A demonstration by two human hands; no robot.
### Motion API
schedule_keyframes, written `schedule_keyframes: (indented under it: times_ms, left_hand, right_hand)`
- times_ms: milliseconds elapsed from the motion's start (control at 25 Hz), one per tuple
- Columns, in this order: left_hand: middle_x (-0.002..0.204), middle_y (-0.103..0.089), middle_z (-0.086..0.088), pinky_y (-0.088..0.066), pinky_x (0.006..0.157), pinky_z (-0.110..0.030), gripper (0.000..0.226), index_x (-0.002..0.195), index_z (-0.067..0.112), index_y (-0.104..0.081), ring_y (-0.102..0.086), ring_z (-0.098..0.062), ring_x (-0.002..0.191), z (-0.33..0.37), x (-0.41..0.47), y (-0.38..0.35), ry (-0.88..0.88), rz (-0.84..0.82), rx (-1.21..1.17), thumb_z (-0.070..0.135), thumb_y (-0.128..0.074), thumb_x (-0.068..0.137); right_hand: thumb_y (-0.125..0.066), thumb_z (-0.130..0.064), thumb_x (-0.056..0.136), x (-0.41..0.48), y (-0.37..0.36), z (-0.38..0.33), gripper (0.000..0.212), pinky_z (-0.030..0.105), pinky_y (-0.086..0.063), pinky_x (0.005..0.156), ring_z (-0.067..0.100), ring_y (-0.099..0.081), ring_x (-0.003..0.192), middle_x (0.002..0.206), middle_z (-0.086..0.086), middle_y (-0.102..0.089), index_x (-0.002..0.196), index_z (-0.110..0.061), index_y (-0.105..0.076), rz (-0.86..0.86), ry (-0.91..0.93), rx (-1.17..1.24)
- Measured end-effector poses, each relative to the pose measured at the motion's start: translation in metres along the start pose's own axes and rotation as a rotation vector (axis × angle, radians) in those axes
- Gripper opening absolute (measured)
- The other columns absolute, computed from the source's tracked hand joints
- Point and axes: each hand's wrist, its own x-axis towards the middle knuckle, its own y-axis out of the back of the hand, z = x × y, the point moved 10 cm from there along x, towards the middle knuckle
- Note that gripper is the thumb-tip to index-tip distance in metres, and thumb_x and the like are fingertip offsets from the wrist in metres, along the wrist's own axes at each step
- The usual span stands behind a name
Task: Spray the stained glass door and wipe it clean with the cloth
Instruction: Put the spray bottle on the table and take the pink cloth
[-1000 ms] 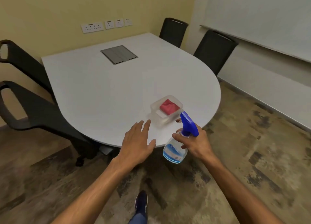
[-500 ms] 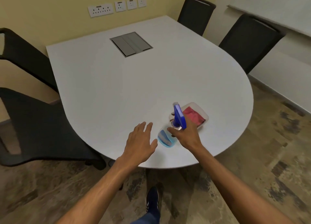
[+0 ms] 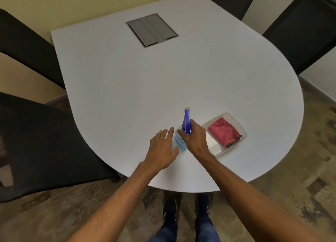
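On the white counter, near its front edge: spray bottle upright, right grip wrapped around its neck; left grip spread, just beside; red cloth in clear tray, right.

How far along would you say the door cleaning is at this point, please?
Hard to say: no glass door is in view, so spraying and wiping cannot be judged. In hand: the right hand has a grip on the spray bottle, upright at the table, and the left hand is open beside it. The red cloth lies folded in its clear tray, untouched.
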Motion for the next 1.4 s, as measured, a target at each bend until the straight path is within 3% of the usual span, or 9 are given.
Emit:
schedule_keyframes:
  times_ms: [400, 520, 640, 880, 1040, 1240, 1400]
  left_hand:
    - [0.170, -0.013, -0.004, -0.019, 0.124, -0.042, 0.080, 0.161, 0.025, -0.003, -0.017, -0.025, 0.156, -0.010, 0.011, -0.017, 0.108, 0.015, -0.067, 0.046, -0.051, 0.101]
    - [0.170, -0.012, -0.003, -0.019, 0.124, -0.041, 0.080, 0.161, 0.025, -0.002, -0.018, -0.025, 0.156, -0.008, 0.008, -0.027, 0.133, 0.030, -0.107, 0.046, -0.050, 0.101]
    - [0.169, -0.019, -0.002, -0.022, 0.123, -0.038, 0.074, 0.161, 0.024, -0.011, -0.023, -0.022, 0.154, 0.000, 0.001, -0.042, 0.149, 0.036, -0.110, 0.046, -0.049, 0.102]
    - [0.161, -0.037, 0.001, -0.034, 0.119, -0.033, 0.055, 0.155, 0.025, -0.033, -0.037, -0.017, 0.147, 0.059, -0.002, -0.078, 0.049, 0.065, -0.134, 0.042, -0.045, 0.104]
    - [0.168, -0.021, 0.000, -0.026, 0.124, -0.039, 0.066, 0.158, 0.025, -0.023, -0.023, -0.021, 0.154, 0.109, 0.031, -0.106, -0.011, -0.003, -0.098, 0.046, -0.049, 0.101]
    - [0.165, 0.027, -0.012, 0.007, 0.126, -0.048, 0.114, 0.159, 0.018, 0.015, 0.023, -0.031, 0.154, 0.136, 0.085, -0.135, -0.039, -0.105, 0.190, 0.064, -0.060, 0.088]
    - [0.162, 0.031, -0.019, 0.011, 0.123, -0.054, 0.130, 0.157, 0.017, 0.020, 0.026, -0.038, 0.151, 0.124, 0.110, -0.152, 0.014, -0.167, 0.289, 0.074, -0.065, 0.078]
  right_hand:
    - [-0.078, -0.042, 0.087, 0.017, -0.006, 0.010, 0.047, 0.024, -0.046, 0.077, 0.012, -0.059, 0.087, 0.111, 0.008, -0.074, 0.118, -0.011, -0.062, -0.089, 0.030, -0.140]
    - [-0.077, -0.045, 0.087, 0.018, -0.009, 0.015, 0.056, 0.026, -0.051, 0.083, 0.019, -0.065, 0.099, 0.123, 0.009, -0.071, 0.128, -0.011, -0.058, -0.204, 0.044, -0.166]
    - [-0.077, -0.048, 0.086, 0.016, 0.000, 0.027, 0.072, 0.040, -0.057, 0.098, 0.025, -0.064, 0.120, 0.140, 0.007, -0.063, 0.143, -0.014, -0.051, -0.316, 0.063, -0.211]
    - [-0.069, -0.031, 0.096, 0.026, 0.076, 0.089, 0.036, 0.034, -0.052, 0.087, 0.025, -0.066, 0.112, 0.123, 0.008, -0.071, 0.126, -0.010, -0.066, -0.237, 0.095, -0.372]
    - [-0.069, -0.025, 0.095, 0.051, 0.099, 0.126, 0.030, 0.035, -0.052, 0.076, 0.032, -0.068, 0.102, 0.116, 0.013, -0.071, 0.117, -0.006, -0.068, -0.244, 0.092, -0.590]
    - [-0.062, -0.034, 0.099, 0.069, 0.069, 0.149, 0.045, 0.040, -0.052, 0.100, 0.029, -0.060, 0.120, 0.134, 0.012, -0.063, 0.136, -0.009, -0.056, -0.377, 0.204, -0.828]
    - [-0.061, -0.040, 0.100, 0.081, 0.050, 0.169, 0.057, 0.042, -0.051, 0.103, 0.033, -0.055, 0.129, 0.144, 0.017, -0.054, 0.144, -0.008, -0.044, -0.442, 0.170, -0.960]
